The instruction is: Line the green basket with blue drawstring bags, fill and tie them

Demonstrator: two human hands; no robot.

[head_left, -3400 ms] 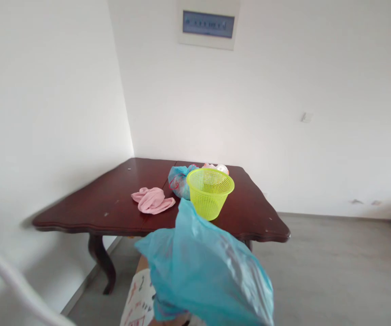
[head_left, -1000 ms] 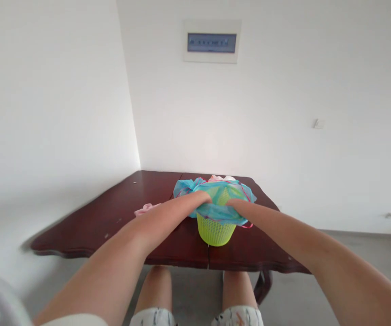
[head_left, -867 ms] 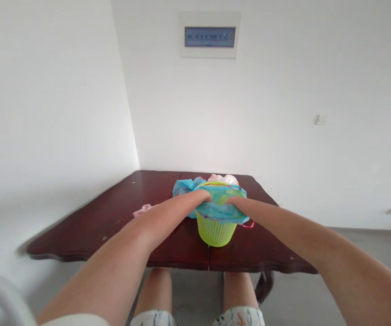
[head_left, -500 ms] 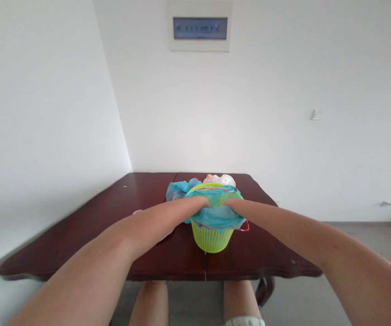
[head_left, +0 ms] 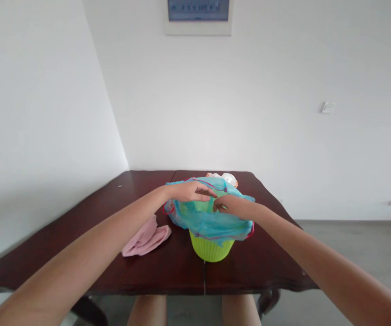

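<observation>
1. Blue plastic bag (head_left: 212, 222) drapes over the rim of the lime-green basket (head_left: 211, 248), which stands upright near the front edge of the dark wooden table (head_left: 80, 235), straight ahead of you
2. Your left hand (head_left: 190, 191) rests on the bag's top edge at the left of the basket mouth, fingers (head_left: 206, 194) stretched flat across it toward the right, not clenched
3. Your right hand (head_left: 229, 205) sits just beside it, lower and to the right, fingertips pinched on a fold of the blue film over the opening
4. Both hands meet at the mouth, almost touching; the loose bag hangs down from them over the near side, with more to the right
5. A pink cloth (head_left: 146, 236) lies flat to the left of the basket, apart from it; a white crumpled bag (head_left: 228, 178) shows behind
</observation>
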